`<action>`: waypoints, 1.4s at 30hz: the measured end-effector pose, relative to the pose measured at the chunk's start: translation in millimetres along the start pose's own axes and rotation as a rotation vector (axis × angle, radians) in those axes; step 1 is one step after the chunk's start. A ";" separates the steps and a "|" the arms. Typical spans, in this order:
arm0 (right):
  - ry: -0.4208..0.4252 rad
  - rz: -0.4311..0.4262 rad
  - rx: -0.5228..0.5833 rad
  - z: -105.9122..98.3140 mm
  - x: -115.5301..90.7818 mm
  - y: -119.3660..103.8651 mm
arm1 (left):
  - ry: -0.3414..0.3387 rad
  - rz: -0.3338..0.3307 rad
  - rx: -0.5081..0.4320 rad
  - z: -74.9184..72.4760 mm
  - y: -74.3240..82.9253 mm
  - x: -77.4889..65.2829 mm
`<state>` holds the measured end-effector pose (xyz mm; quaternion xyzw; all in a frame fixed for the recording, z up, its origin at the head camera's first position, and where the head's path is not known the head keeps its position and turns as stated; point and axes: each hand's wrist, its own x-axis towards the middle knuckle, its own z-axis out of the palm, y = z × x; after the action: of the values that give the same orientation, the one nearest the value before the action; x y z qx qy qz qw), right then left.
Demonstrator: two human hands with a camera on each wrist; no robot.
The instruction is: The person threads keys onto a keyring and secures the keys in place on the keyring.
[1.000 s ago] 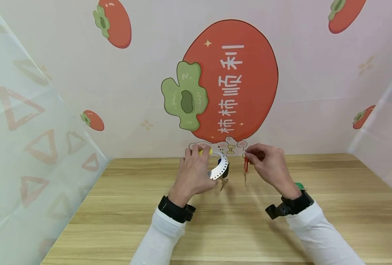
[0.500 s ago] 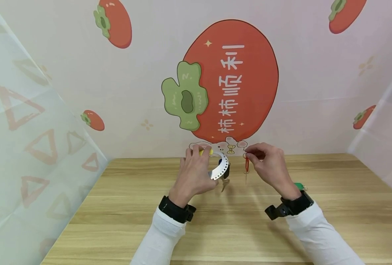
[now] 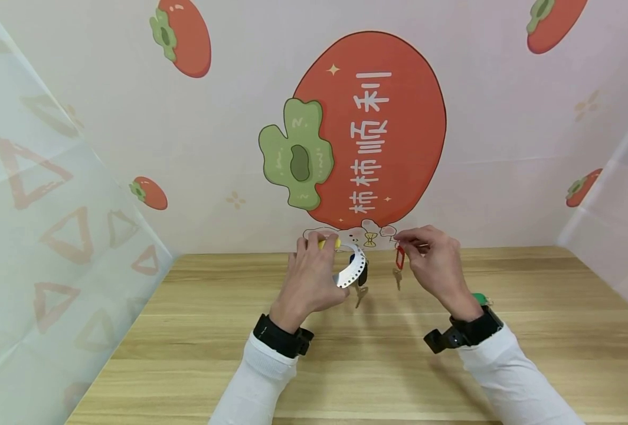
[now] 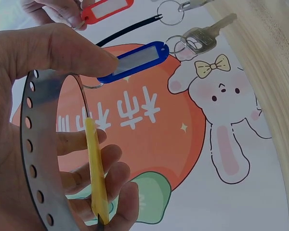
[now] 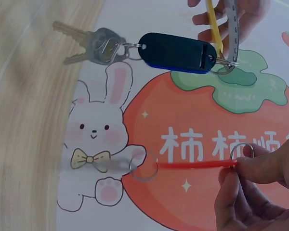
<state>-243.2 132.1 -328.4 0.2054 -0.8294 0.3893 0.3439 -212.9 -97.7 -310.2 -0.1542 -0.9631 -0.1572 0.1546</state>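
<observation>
My left hand (image 3: 310, 277) grips a curved metal key hoop (image 3: 353, 269) with holes along its band and a yellow sleeve (image 4: 96, 173). From the hoop hang a blue key tag (image 4: 135, 62) and a black key tag (image 4: 129, 30), with metal keys (image 5: 98, 44) below them. In the left wrist view the thumb lies against the blue tag. To the right, my right hand (image 3: 437, 261) pinches a red key tag (image 3: 401, 258) at its top ring (image 5: 242, 150). A key (image 3: 398, 278) dangles from that tag, apart from the hoop. It looks blurred in the right wrist view.
Both hands are above the far edge of a wooden table (image 3: 378, 366). Behind it stands a white backdrop (image 3: 229, 118) printed with persimmons and a rabbit. Each wrist wears a black strap (image 3: 279, 335); a small green piece (image 3: 480, 298) shows at the right one.
The right hand has risen slightly and shifted right with the red key tag. The tag has turned from edge-on to show more of its face. The left hand and the hoop stay nearly still.
</observation>
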 end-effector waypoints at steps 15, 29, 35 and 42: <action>-0.018 -0.050 0.035 -5.6 1.4 -6.2 | -0.027 -0.022 -0.036 -0.8 0.3 -0.5; -0.040 -0.145 -0.005 -7.8 2.6 -8.1 | -0.046 -0.034 -0.036 -0.5 -0.3 -0.4; -0.037 -0.174 0.005 -9.0 2.7 -9.9 | -0.048 -0.036 -0.034 -0.1 -0.3 -0.1; -0.027 -0.173 -0.011 -8.8 2.7 -11.7 | -0.047 -0.032 -0.033 0.5 -0.3 0.2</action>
<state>-234.3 131.7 -316.5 0.2796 -0.8153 0.3510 0.3659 -213.3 -97.8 -310.6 -0.1449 -0.9661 -0.1717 0.1268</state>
